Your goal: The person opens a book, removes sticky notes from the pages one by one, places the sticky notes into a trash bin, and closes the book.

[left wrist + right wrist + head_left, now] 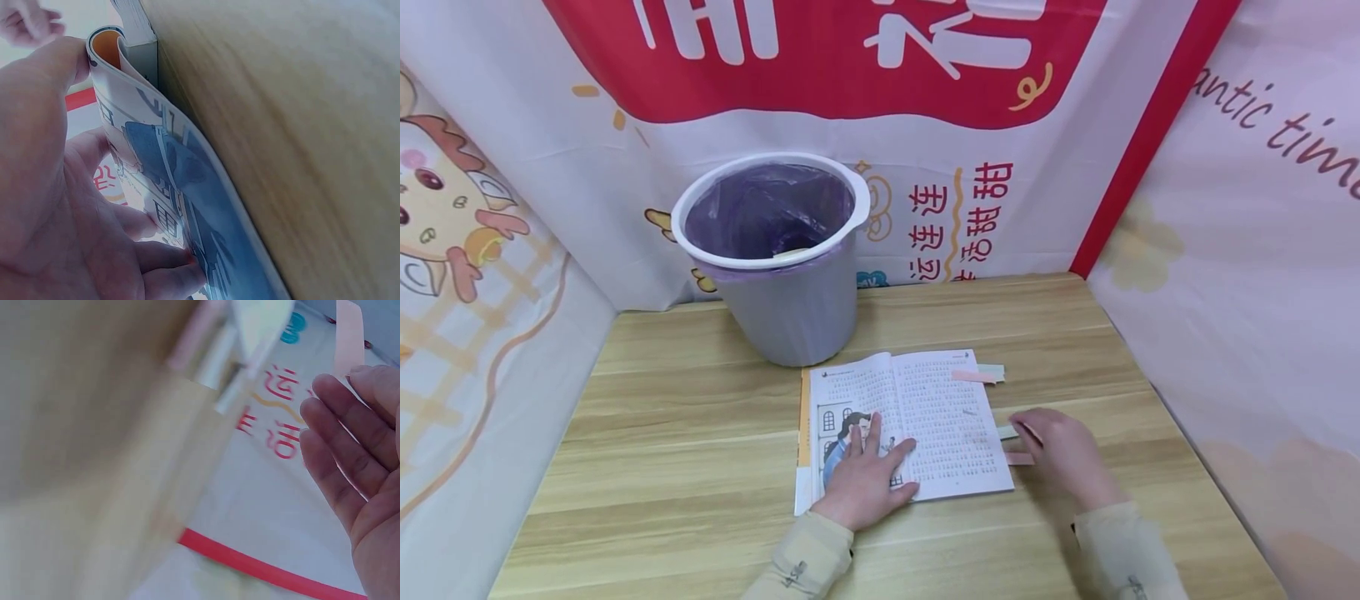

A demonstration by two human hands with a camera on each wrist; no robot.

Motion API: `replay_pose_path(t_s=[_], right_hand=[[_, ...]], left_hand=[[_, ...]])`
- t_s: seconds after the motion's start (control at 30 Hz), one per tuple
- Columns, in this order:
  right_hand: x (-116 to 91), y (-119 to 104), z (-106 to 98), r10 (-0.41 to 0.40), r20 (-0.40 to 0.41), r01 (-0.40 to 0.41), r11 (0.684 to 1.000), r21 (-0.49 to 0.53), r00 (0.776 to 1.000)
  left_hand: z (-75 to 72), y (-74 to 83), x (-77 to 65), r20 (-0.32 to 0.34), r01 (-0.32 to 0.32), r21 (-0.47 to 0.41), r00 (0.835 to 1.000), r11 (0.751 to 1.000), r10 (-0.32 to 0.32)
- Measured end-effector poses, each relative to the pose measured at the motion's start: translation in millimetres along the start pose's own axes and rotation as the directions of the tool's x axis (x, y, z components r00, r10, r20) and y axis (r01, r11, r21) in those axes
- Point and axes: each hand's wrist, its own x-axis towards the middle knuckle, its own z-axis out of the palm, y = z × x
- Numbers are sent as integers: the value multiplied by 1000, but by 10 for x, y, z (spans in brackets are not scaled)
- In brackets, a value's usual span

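Note:
An open book (951,425) lies on the table, an illustrated page on its left and dense printed text on its right. My left hand (867,482) rests with spread fingers on the illustrated page; the left wrist view shows that page (156,150) curving beneath the fingers. Beyond the book's right edge is my right hand (1063,450). Between thumb and index finger it pinches a pink paper strip (350,337), its other fingers extended. Pink and pale green page tabs stick out from the right edge, among them a lower pink tab (1020,458) and an upper green tab (992,372).
Behind the book stands a grey bin (793,312) with a white rim and dark purple liner; something pale shows inside it. The wood-grain table (685,442) is enclosed by printed cloth walls (1240,275) at the back and both sides.

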Motion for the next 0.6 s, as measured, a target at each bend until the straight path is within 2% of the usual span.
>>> replay_pose_path(t_s=[0.2,0.4,0.6], right_hand=[[382,-45,-293,-84,-104,86,996,11,991],[852,-165,-644,-182,-160,188,982,25,970],[1354,-405,-994,-334,-257,339,940,-25,907]], left_hand=[[6,-12,14,7,-5,-1,1000,1000,5],[3,-20,8,13,-16,-8,1000,1000,16],[-9,-23,-3,12,-20,-13,1000,1000,21]])
